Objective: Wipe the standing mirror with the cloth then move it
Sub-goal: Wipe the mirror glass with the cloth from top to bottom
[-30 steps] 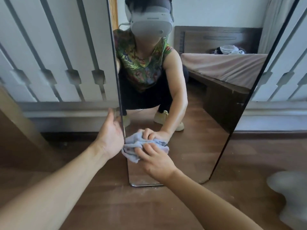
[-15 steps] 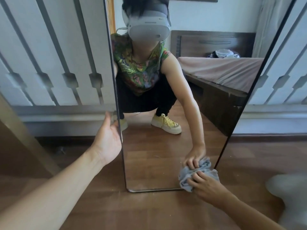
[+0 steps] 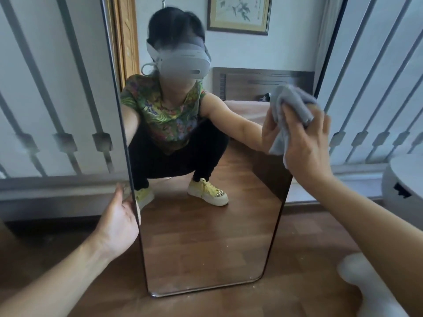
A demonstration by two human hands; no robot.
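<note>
Standing upright on the wooden floor, the standing mirror is facing the camera, with a white panelled wall running behind it. The left hand is gripping the mirror's left edge low down, its fingers wrapping round the thin frame. The right hand is clutching a crumpled grey cloth and pressing it against the glass close to the right edge, high in the visible part (the mirror's top is running out of frame). Folds of the cloth are bunching above and to the left of the fingers. The glass is reflecting a crouching person wearing a headset, a bed and a framed picture hanging on the far wall. Right of the mirror, a white round stool is sitting on the floor, apart from the frame. Nearer the camera, a blurred white shape is showing at the bottom right, possibly a foot, though it is too soft to tell.
</note>
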